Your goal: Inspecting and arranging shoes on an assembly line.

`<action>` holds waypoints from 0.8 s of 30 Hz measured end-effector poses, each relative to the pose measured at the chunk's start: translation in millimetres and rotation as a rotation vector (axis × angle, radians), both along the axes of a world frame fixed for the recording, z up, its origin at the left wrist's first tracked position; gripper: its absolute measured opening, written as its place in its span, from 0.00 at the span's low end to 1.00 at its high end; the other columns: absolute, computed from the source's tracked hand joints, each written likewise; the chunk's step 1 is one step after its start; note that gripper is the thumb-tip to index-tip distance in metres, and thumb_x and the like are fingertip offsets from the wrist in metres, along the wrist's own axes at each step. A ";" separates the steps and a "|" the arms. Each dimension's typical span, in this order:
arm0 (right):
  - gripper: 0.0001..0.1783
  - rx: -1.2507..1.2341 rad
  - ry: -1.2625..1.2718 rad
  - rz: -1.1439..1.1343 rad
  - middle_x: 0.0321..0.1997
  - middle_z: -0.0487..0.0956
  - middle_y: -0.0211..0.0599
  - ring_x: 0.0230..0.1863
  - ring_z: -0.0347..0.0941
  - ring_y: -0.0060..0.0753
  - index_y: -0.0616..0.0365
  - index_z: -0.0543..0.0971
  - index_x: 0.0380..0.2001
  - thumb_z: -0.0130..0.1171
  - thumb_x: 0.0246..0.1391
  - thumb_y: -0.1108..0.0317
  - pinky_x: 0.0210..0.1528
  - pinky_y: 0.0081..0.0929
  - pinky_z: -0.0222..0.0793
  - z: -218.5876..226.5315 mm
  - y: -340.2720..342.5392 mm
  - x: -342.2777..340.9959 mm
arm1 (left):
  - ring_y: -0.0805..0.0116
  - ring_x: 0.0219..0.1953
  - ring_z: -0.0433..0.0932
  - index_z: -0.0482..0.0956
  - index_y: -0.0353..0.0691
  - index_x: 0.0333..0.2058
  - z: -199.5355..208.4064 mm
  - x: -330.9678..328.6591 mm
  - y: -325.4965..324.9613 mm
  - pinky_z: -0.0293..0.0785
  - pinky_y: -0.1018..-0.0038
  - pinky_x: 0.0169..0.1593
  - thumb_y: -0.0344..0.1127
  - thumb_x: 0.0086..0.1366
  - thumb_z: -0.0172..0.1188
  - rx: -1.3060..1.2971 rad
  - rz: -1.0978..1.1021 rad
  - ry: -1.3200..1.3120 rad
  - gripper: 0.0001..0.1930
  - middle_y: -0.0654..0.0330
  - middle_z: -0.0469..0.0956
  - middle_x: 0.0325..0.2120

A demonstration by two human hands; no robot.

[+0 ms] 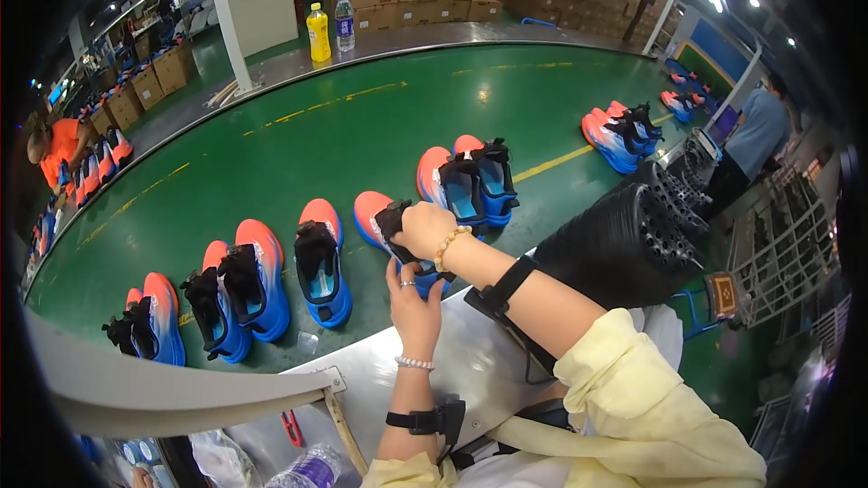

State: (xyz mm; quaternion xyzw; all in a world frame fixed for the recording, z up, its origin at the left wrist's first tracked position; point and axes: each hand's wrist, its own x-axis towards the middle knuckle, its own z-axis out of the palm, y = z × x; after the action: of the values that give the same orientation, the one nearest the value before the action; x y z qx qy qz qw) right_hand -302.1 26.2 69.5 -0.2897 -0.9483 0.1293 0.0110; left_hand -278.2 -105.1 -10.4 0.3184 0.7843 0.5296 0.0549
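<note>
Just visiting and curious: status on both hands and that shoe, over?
Right hand closed on the shoe at its black upper; left hand at heel end. Orange toe points away. Alongside: single shoe left, pair right.

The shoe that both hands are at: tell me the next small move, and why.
Probably steady the shoe with the left hand while the right hand eases the black collar: the right hand is curled over that collar, and the left hand is at the blue heel.
</note>
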 end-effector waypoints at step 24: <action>0.17 0.366 0.667 0.229 0.22 0.77 0.40 0.24 0.78 0.42 0.57 0.76 0.37 0.62 0.53 0.55 0.23 0.34 0.72 203.4 -86.6 239.4 | 0.46 0.68 0.56 0.72 0.36 0.50 23.5 -30.7 -27.4 0.51 0.57 0.69 0.17 0.54 0.52 0.111 0.367 0.445 0.22 0.42 0.57 0.65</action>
State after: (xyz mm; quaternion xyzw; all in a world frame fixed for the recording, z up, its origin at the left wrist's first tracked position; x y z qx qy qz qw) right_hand -62.6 -60.5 272.9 -0.1175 -0.9262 0.0455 0.3553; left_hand -308.8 -132.6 13.1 0.2821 0.7915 0.4897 -0.2325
